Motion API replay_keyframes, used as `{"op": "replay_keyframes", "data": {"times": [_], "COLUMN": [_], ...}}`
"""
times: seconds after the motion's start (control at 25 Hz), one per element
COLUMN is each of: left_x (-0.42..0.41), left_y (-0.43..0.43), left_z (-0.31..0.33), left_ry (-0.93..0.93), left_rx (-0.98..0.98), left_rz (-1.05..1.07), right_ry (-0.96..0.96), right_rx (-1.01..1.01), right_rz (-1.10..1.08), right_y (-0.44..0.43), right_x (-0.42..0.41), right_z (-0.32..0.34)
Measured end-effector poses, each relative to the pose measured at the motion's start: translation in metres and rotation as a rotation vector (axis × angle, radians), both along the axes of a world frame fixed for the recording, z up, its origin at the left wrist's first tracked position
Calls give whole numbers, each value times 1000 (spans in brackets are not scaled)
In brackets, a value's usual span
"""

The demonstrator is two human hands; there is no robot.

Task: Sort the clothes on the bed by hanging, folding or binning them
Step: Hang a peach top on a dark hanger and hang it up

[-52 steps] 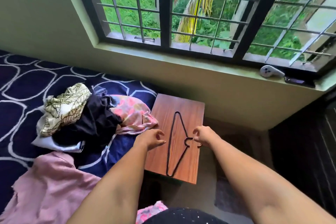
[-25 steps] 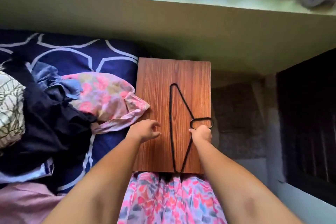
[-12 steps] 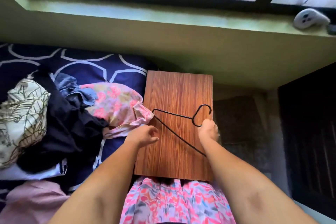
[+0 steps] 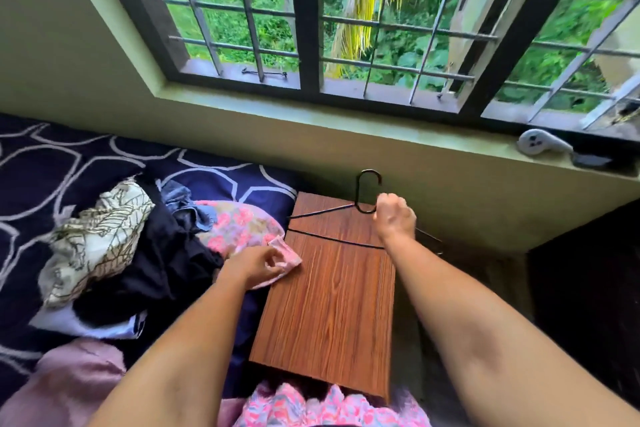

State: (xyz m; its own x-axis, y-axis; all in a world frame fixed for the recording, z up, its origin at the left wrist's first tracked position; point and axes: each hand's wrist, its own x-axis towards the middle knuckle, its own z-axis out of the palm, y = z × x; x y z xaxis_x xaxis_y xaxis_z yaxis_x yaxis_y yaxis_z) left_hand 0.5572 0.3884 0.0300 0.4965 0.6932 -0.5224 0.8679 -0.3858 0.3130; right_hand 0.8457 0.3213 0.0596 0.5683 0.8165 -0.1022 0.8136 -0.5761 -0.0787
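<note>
- Gripping the black wire hanger (image 4: 336, 239) at its neck, the right hand (image 4: 394, 218) is clenched round the wire. The hook rises just above the fist and the frame spreads out below it, mostly to the left.
- The hanger sits over the far end of the wooden table (image 4: 329, 315); contact with the top cannot be confirmed.
- The left hand (image 4: 254, 267) pinches a corner of the pink floral garment (image 4: 239, 225) at the table's left edge, left of the hanger grip and nearer the person.
- Left of that pinch, a black garment (image 4: 166, 263), a cream leaf-print garment (image 4: 97, 236) and a blue denim piece (image 4: 187, 210) lie heaped on the navy patterned bed (image 4: 69, 163).
- A mauve cloth (image 4: 65, 385) lies nearer the person than the pinch.
- A white controller (image 4: 540, 146) rests on the window sill (image 4: 398, 137), far right of the hanger grip.
</note>
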Motion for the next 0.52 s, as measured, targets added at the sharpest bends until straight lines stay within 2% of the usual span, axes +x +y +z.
{"op": "replay_keyframes", "data": {"times": [0.12,0.28,0.4,0.52], "left_x": [5,6,-8,-27], "left_y": [-9,-22,-49,-84], "left_z": [45,102,133,153], "left_ry": [-50,-110,-135,-156], "left_rx": [40,217,324,435], "left_rz": [77,202,331,457], "right_ry": [-71,-247,-133,-143], "right_rx": [84,205,305,379], "right_rz": [202,383,491,541], "right_y": [5,4,0,-2], "right_x": [-2,-11,-19,-35], "right_z": [45,101,134,159]}}
